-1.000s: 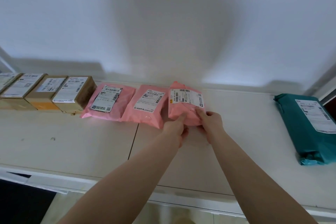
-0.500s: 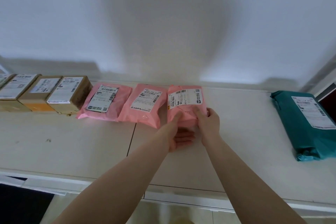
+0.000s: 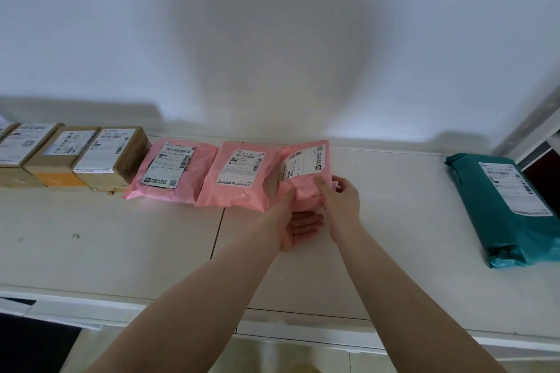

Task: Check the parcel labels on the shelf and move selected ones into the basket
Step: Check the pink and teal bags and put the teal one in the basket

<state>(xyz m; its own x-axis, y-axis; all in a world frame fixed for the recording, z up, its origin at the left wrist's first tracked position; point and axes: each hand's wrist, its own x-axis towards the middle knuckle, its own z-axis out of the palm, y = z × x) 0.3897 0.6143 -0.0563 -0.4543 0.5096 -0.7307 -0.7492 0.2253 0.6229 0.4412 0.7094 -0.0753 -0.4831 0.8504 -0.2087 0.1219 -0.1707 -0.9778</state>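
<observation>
From my feed I see two bare forearms reaching in from the bottom edge, uncovered up to where the frame cuts them off. No sleeve or cuff covers either one. The left hand and the right hand are bare: I make out no glove, ring, watch or band. The fingernails look short and plain.

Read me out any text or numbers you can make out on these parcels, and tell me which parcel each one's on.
"810 Y35 039", roughly: label of the middle pink mailer.
"BM 303 946", uncertain: label of the brown box beside the pink mailers.
Labels on the held pink mailer, left pink mailer, teal mailer and other boxes: too blurred.
</observation>
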